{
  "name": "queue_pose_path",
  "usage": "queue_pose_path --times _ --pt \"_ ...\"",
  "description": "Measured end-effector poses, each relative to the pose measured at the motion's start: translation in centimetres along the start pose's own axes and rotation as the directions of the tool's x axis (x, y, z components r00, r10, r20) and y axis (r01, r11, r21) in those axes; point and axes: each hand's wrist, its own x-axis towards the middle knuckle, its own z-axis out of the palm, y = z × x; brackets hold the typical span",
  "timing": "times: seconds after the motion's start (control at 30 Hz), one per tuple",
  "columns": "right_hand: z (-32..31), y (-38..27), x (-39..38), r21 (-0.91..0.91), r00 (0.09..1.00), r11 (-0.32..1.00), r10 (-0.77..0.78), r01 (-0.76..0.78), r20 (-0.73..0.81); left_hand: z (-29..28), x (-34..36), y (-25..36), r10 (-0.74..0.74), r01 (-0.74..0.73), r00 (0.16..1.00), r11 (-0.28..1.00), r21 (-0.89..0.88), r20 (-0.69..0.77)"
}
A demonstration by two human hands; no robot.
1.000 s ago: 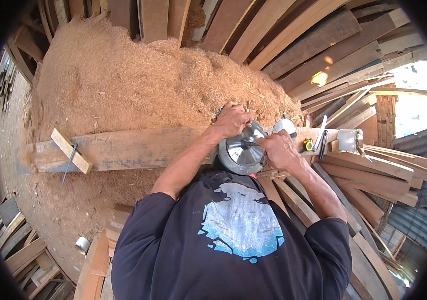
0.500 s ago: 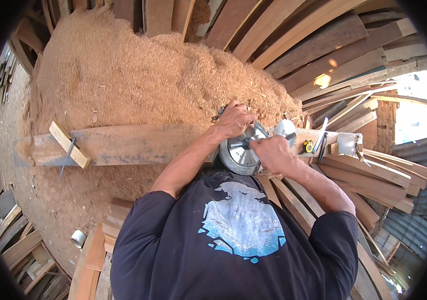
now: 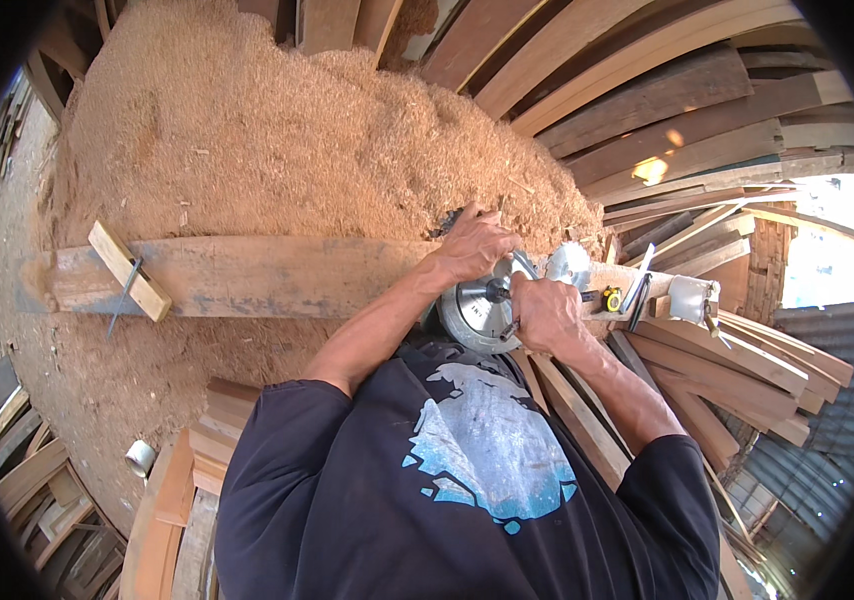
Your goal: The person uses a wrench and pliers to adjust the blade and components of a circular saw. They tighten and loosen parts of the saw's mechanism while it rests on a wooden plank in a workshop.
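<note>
A circular saw (image 3: 463, 328) rests tipped on the plank bench (image 3: 277, 278), close to my body, with its round silver blade (image 3: 485, 312) facing up. My left hand (image 3: 477, 246) grips the saw's far side, fingers curled over its body. Just right of the blade's hub, my right hand (image 3: 547, 312) is closed around a short metal rod (image 3: 510, 328); its dark end pokes out below the fist. Most of that tool is hidden by the fingers. Beyond the right hand lies a second, smaller toothed blade (image 3: 569, 264), flat on the bench.
A yellow tape measure (image 3: 611, 299), a whitish strip (image 3: 637, 292) and a white container (image 3: 689, 298) sit along the bench's right end. A wooden block (image 3: 131, 272) lies across its left part. Shavings (image 3: 267, 140) are heaped behind; stacked boards (image 3: 647, 115) stand far right.
My right hand has shifted slightly right off the blade's hub and turned into a fist, exposing the rod's end. My left hand keeps its grip. The whole view has shifted a little.
</note>
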Motion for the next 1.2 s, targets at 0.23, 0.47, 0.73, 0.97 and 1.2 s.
queue_pose_path --times 0.23,0.47,0.73,0.97,1.2 --pt "0.0 -0.1 0.4 0.064 0.998 0.996 0.065 -0.066 0.021 0.9 -0.3 -0.5 0.056 -0.054 0.991 0.998 0.026 -0.117" --pt "-0.5 0.0 0.3 0.116 0.988 0.985 0.119 -0.130 0.098 0.7 0.0 -0.5 0.051 -0.052 0.998 0.999 -0.007 -0.034" --pt "-0.3 0.2 0.4 0.103 0.991 0.988 0.105 -0.114 0.088 0.7 0.0 -0.5 0.070 -0.071 0.994 0.997 -0.009 -0.088" --pt "-1.1 0.1 0.2 -0.142 0.988 0.989 -0.020 0.042 0.153 1.1 -0.1 -1.0 0.113 -0.110 0.981 0.993 0.030 -0.160" --pt "-6.0 1.5 -4.1 0.051 0.963 0.980 0.198 -0.192 -0.184 1.2 -0.3 -1.8 0.063 -0.053 0.988 0.996 0.070 -0.140"
